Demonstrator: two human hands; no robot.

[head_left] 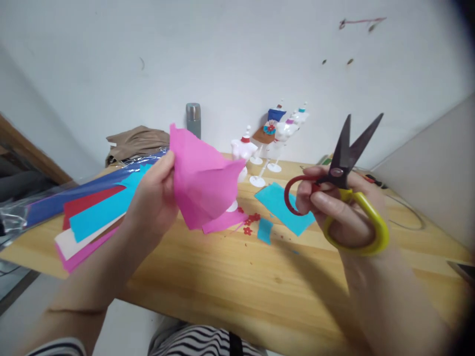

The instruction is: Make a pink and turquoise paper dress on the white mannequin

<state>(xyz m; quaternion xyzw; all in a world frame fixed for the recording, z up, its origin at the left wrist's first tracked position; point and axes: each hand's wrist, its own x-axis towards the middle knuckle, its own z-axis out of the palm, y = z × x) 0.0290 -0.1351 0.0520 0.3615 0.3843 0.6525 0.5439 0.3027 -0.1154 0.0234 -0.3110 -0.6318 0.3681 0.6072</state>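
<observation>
My left hand [156, 195] pinches a sheet of pink tissue paper [202, 185] and holds it up above the wooden table [230, 277]. My right hand [334, 205] grips a pair of scissors [345, 168] with one red and one yellow handle. The dark blades are spread open and point upward, to the right of the pink sheet and apart from it.
A stack of coloured paper sheets [92, 215] lies at the left, partly over the table edge. Cyan paper scraps [282, 205] and small red cut-outs [250, 222] lie mid-table. White mannequin stands [260, 153], a grey flask [193, 118] and brown cloth [137, 141] stand by the wall.
</observation>
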